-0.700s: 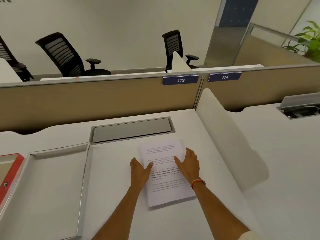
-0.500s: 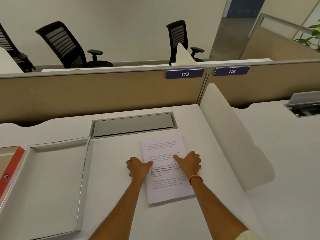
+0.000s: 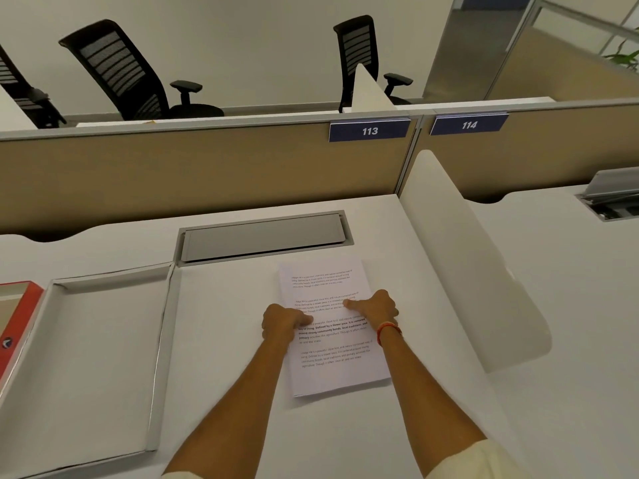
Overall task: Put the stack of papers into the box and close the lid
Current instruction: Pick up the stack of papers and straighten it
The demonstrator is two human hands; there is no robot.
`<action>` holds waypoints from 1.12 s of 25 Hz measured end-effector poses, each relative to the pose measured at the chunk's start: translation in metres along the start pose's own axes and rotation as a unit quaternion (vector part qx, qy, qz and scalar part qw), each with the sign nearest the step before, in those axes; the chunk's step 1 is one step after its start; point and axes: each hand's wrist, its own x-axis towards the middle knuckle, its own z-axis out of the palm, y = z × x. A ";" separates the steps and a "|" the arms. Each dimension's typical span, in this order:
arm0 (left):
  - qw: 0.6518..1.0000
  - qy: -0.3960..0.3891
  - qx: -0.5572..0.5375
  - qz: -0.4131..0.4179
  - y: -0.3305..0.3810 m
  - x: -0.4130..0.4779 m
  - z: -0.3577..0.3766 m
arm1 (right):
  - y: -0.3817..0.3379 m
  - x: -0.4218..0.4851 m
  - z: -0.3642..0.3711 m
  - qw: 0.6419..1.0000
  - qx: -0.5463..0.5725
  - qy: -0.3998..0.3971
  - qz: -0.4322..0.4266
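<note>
White desk (image 3: 221, 340), printed stack of papers (image 3: 332, 326) lying flat on it, right of centre, between the grey cable hatch (image 3: 264, 236) at the far edge and the near edge, slightly rotated. Text paragraphs on top sheet, one bold. Left hand (image 3: 281, 321) curled at the stack's left edge, thumb on top of the sheet, other fingers tucked at or under the edge; looks like a pinch on the stack. Right hand (image 3: 378, 307) same on the right edge: thumb lying on the paper, fingers curled down the side, clamped on the stack. Orange-red thread band (image 3: 389, 331) on right wrist. Cannot tell if the stack is lifted; it reads as flat on the desk. Both forearms bare, pale sleeves at the bottom of view.

Open white box (image 3: 103, 361) at the desk's left side, well apart from the papers, shallow tray with low walls, nothing inside. Red lid (image 3: 15, 331) just beside it at the far left edge, partly cut off by the view, so cannot tell if it is hinged to the box.

White curved divider panel (image 3: 473, 264) stands along the desk's right edge, near the papers. Tan partition (image 3: 193, 174) behind the desk with blue plates 113 (image 3: 369, 130) and 114 (image 3: 468, 124). Black mesh office chairs (image 3: 124, 74) beyond the partition.
</note>
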 end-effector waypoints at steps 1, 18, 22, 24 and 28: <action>1.000 -0.011 -0.015 -0.011 0.002 -0.009 -0.003 | -0.002 -0.002 -0.001 1.000 -0.003 0.000 -0.002; 0.989 -0.101 -0.103 -0.002 0.003 -0.013 -0.003 | -0.002 -0.022 -0.004 0.996 0.074 0.009 -0.054; 0.988 -0.092 -0.112 0.047 0.000 -0.043 -0.009 | 0.002 -0.020 -0.005 0.995 0.085 0.000 -0.061; 0.989 -0.076 -0.111 0.063 0.001 -0.049 -0.009 | 0.001 -0.020 -0.003 0.996 0.064 0.004 -0.068; 0.988 -0.068 -0.119 0.070 0.002 -0.049 -0.014 | -0.002 -0.026 -0.001 0.996 0.042 -0.009 -0.080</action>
